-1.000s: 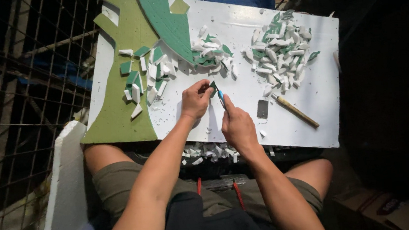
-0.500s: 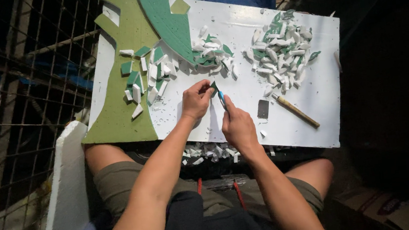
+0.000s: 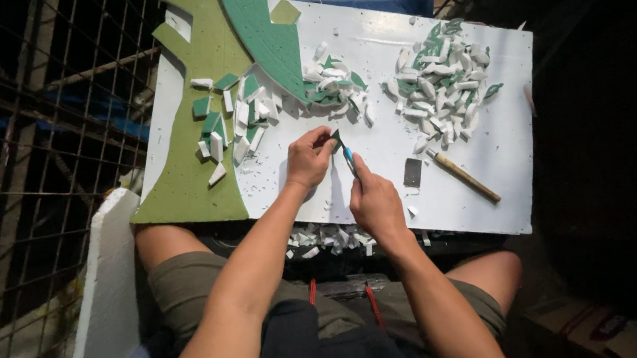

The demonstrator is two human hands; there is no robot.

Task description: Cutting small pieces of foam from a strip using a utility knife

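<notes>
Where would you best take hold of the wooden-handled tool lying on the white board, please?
Probably at the bare middle of the wooden handle, coming from above with the right hand, which is nearest. The tool lies flat and slanted on the white board, its lower-right end free. Its upper-left end runs into the pile of cut pieces, so a grip there would be crowded.

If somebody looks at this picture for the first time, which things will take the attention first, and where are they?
In the middle, the left hand pinches a small green piece while the right hand holds a blue-handled knife against it, above the white board. Heaps of white and green cut pieces lie at the board's far right and centre. A big olive-green foam shape covers the board's left side.
</notes>
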